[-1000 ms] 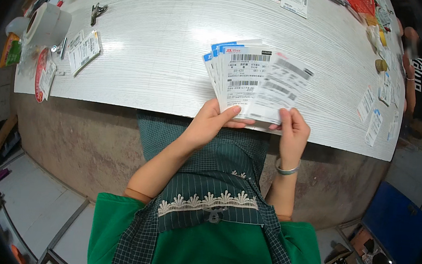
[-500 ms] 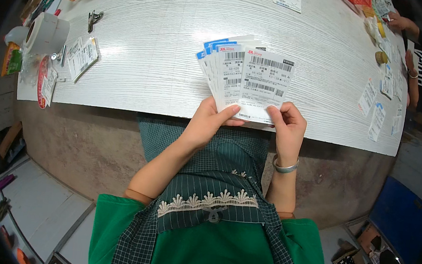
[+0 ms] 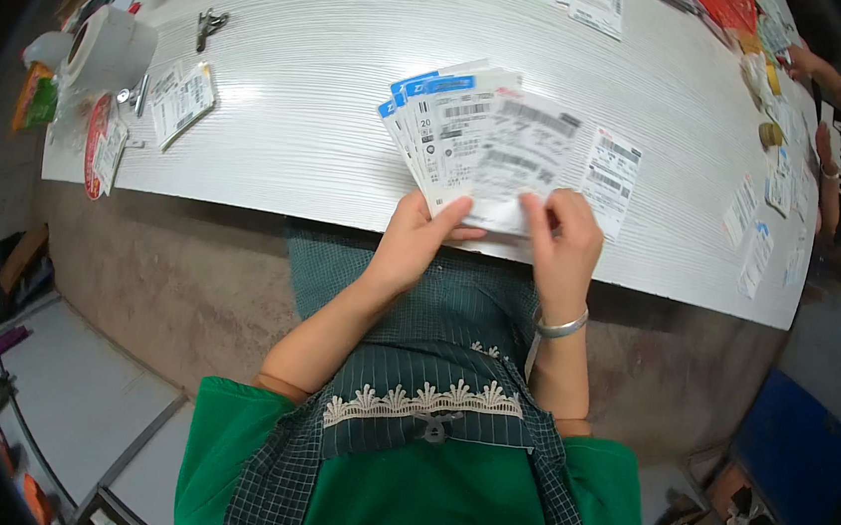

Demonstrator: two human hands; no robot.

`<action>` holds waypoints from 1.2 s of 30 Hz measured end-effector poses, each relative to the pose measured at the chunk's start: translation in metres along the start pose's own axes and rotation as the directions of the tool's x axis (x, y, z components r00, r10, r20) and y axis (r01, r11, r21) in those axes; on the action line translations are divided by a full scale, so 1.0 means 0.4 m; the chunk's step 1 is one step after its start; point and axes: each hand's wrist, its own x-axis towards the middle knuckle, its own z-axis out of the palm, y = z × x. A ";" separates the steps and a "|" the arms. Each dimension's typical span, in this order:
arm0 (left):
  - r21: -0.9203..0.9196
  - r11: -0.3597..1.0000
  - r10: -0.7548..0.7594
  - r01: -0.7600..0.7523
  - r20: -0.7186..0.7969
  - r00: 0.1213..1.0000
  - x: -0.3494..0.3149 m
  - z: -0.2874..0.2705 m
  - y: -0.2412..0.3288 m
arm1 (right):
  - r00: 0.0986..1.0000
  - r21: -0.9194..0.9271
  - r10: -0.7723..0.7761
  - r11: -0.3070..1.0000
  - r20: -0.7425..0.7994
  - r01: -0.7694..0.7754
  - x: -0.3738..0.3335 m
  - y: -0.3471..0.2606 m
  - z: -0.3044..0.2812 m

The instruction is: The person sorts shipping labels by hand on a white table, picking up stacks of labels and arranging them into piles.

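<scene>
A fan of white shipping labels (image 3: 437, 129), some with blue top corners, is spread over the table's near edge. My left hand (image 3: 415, 237) pinches the fan at its lower end, thumb on top. Between the thumb and fingers of my right hand (image 3: 567, 240) is the bottom of a front label (image 3: 525, 152), which overlaps the fan's right side and is smeared by motion. Just right of that hand, another printed label (image 3: 612, 174) lies on the table, its lower left part hidden behind my fingers.
On the white table (image 3: 314, 103) at left are a label roll (image 3: 109, 50), a metal clip (image 3: 210, 29) and a label stack (image 3: 182, 102). More labels (image 3: 597, 3) lie at the far edge. Loose labels (image 3: 756, 260) and another person's hand (image 3: 806, 64) are at right.
A label now lies on the table to the right of my right hand. My right hand has moved slightly left, and the front label blurs in its grip. My left hand still holds the fan.
</scene>
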 end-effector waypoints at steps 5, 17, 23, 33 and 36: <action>-0.026 1.000 0.013 -0.015 -0.062 0.998 -0.021 -0.061 0.046 | 0.996 -0.382 -0.056 0.924 -0.072 0.025 0.057 0.047 0.021; -0.098 0.993 0.060 -0.067 -0.067 0.996 -0.014 -0.067 0.037 | 0.995 0.285 0.090 0.954 0.038 -0.097 0.021 -0.021 0.020; -0.093 0.994 0.054 -0.056 -0.028 0.998 0.004 -0.069 0.039 | 0.773 0.627 0.491 0.763 -0.402 -0.158 0.019 0.149 -0.204; -0.016 0.998 -0.052 0.052 0.015 0.999 0.017 -0.019 0.018 | 0.854 0.291 0.457 0.876 -0.249 -0.384 -0.012 0.217 -0.161; 0.015 0.999 -0.041 0.041 -0.020 0.999 0.016 -0.018 0.007 | 0.904 -0.290 0.328 0.868 -0.275 -0.403 0.002 0.188 -0.122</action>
